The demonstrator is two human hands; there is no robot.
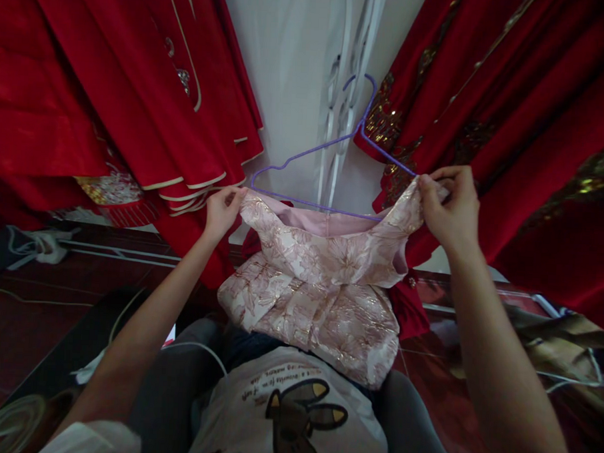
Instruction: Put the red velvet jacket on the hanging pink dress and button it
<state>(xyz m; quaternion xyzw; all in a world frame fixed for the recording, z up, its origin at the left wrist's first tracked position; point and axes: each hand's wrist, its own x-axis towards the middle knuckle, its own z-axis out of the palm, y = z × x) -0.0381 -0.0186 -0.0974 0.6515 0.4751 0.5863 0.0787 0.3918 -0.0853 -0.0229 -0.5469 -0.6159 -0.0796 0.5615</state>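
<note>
Pink brocade with a gold-and-cream floral pattern forms the body of a sleeveless garment (325, 261), which is suspended between the two hands, directly above the wearer's lap. Its neckline faces away from the wearer, showing a plain pink lining; its lower part is folded in pleats and bunched over the thighs.

Left hand (225, 213): closed in a narrow pinch, thumb against fingers, on the top of the garment's left shoulder. Right hand (450, 206): likewise pinching, thumb foremost, on the top of the right shoulder; some of its fingers are curled behind the fabric.

A thin purple hanger (360, 127) stands at the neckline, tilted, with its hook uppermost and to the right. The lower bar runs along the neck opening. The left end lies just beside the left hand; the right arm of the hanger reaches the right shoulder, where fabric and fingers hide its tip.

Behind the hanger is a white panel (283, 65) with vertical silvery trim. Red garments with cream piping (138, 92) hang to the left, and red garments with gold sequins (526, 129) hang to the right. The wearer has a pale shirt (238, 417) printed with a brown long-eared cartoon animal (296, 426). A thin white cable (197, 346) crosses near the left thigh. Dark red tiled floor (6, 347) shows at the lower left.
</note>
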